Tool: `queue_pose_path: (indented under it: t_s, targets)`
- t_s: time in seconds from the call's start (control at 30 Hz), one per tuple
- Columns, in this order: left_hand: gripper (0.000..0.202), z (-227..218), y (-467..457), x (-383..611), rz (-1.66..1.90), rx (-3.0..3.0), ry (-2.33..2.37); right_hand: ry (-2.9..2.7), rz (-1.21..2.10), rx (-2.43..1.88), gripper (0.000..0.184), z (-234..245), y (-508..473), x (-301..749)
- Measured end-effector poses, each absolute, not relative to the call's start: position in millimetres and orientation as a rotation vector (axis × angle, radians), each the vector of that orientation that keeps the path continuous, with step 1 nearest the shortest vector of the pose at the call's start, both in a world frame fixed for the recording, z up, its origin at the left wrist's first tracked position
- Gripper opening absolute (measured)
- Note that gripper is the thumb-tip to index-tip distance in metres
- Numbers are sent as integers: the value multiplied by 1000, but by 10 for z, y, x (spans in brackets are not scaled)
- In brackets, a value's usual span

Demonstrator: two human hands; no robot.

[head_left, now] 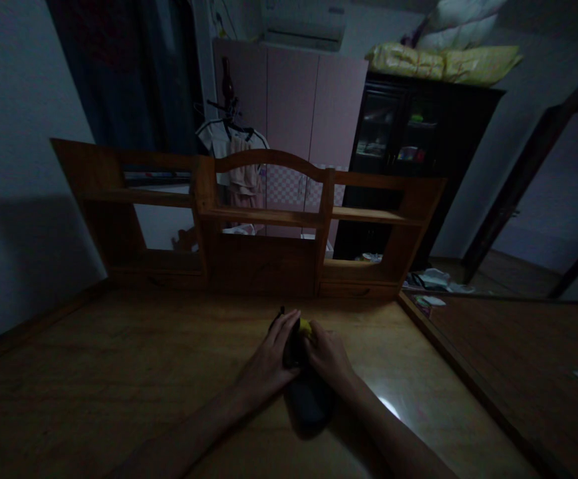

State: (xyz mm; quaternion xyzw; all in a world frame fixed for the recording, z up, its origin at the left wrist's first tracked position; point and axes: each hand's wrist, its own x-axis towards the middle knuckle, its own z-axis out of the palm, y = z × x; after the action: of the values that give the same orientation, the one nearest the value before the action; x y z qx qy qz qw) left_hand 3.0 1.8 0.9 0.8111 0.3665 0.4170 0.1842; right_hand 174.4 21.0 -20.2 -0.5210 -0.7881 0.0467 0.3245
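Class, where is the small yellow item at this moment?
In the head view, the yellow item is below and slightly right of centre, between the left hand and right hand, whose fingers touch it, by the dark object on the table.

At lower centre of the frame, we see a dark object [311,406] with a smooth, matt surface. Across the lower frame, we note the smooth wood of the tabletop [169,379], glossy at its highlight. Mid-frame, we find a wooden shelf unit [263,265]; upper left, a cloth curtain [139,86]; upper right, crinkled, plastic-looking yellow sacks [478,65].
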Motion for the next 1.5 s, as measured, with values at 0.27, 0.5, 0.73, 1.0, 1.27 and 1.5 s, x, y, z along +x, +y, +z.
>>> queue_pose_path:
  t_s: [0.27, 0.5, 0.73, 1.0, 1.27, 1.5]
  targets:
    - [86, -10, 35, 15, 1194, 2265, 1043, -2034, 194, -1373, 37, -167, 174, 1718]
    - [87, -41, 45, 30, 1203, 2274, 1036, -2070, 325, -1323, 44, -175, 152, 1701]
    - [91, -44, 29, 36, 1179, 2257, 1049, -2112, 315, -1329, 41, -154, 185, 1704]
    - [87, 0, 13, 43, 1183, 2279, 1021, -2130, 134, -1462, 27, -108, 173, 1746]
    - [80, 0, 14, 42, 1234, 2260, 1056, -1960, 247, -1435, 26, -119, 179, 1711]
    - [72, 7, 52, 37, 1374, 2208, 1176, -1628, 903, -1118, 33, -141, 243, 1636]
